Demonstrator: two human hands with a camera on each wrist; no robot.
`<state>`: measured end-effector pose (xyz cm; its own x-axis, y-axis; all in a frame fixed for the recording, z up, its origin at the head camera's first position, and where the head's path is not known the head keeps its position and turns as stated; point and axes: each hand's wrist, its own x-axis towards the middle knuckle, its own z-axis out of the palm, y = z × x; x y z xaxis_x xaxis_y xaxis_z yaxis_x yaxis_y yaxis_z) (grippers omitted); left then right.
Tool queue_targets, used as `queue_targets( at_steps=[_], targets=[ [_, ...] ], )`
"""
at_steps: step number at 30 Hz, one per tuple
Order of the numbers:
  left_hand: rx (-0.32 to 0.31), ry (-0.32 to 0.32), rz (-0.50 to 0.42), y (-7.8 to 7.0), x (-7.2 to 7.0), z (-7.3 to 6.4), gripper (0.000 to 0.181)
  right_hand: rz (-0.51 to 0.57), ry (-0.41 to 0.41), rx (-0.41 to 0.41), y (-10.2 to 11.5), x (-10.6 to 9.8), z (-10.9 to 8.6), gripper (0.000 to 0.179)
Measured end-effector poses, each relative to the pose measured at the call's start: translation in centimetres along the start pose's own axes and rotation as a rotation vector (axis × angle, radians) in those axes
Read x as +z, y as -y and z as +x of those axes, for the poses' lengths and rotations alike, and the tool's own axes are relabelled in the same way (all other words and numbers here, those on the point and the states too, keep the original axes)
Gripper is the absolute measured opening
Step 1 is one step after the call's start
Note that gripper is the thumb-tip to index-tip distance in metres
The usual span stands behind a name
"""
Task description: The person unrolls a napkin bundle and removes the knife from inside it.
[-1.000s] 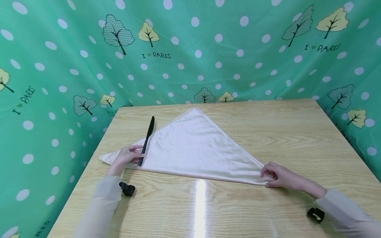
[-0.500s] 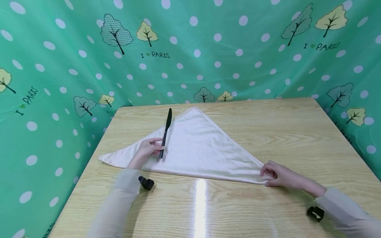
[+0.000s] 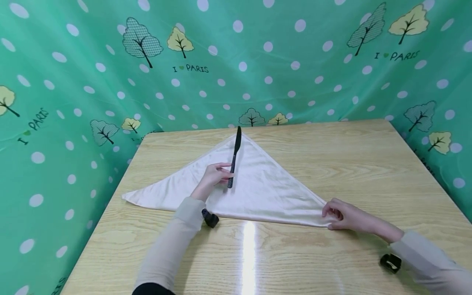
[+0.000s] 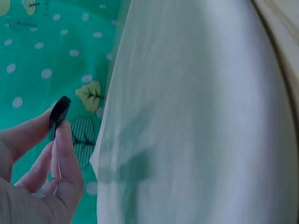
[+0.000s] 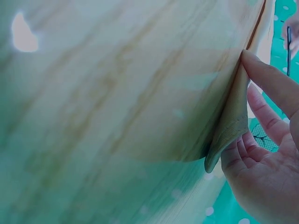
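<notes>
A black table knife (image 3: 234,159) is pinched by its handle in my left hand (image 3: 214,176), blade pointing away, over the middle of a white cloth (image 3: 265,184). In the left wrist view the end of the knife (image 4: 60,112) shows between thumb and fingers, and a shadow falls on the fabric apart from the hand, so the knife is raised. The cloth lies folded into a triangle with its peak at the back. At its right corner, my right hand (image 3: 344,216) holds the fabric; the right wrist view shows the cloth corner (image 5: 231,128) between thumb and fingers.
The wooden table (image 3: 350,164) extends past the cloth on both sides and in front, with a bright light reflection near the front middle. A green dotted curtain (image 3: 221,82) with printed trees hangs behind and at the sides.
My left hand has carried the knife rightward and slightly back, from the cloth's left part to its middle. The right hand stays at the right corner.
</notes>
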<state>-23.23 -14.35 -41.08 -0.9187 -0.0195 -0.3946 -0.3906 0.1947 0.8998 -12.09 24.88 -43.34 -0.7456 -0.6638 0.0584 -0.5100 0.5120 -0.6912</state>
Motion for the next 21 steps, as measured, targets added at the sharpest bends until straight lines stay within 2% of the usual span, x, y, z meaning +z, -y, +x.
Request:
queue_targets(
  at_steps=[5, 16, 21],
  targets=[
    [0.009, 0.037, -0.041, -0.4, 2.6, 0.4, 0.043, -0.008, 0.002, -0.005, 0.1, 0.0, 0.1, 0.022],
    [-0.017, 0.093, -0.069, -1.4, 7.8, 1.1, 0.041, -0.006, 0.008, 0.004, -0.2, 0.1, 0.2, 0.022],
    [-0.031, 0.100, -0.086, -1.9, 10.0, 1.3, 0.040, -0.003, 0.003, 0.002, -0.2, 0.1, 0.2, 0.022]
  ],
)
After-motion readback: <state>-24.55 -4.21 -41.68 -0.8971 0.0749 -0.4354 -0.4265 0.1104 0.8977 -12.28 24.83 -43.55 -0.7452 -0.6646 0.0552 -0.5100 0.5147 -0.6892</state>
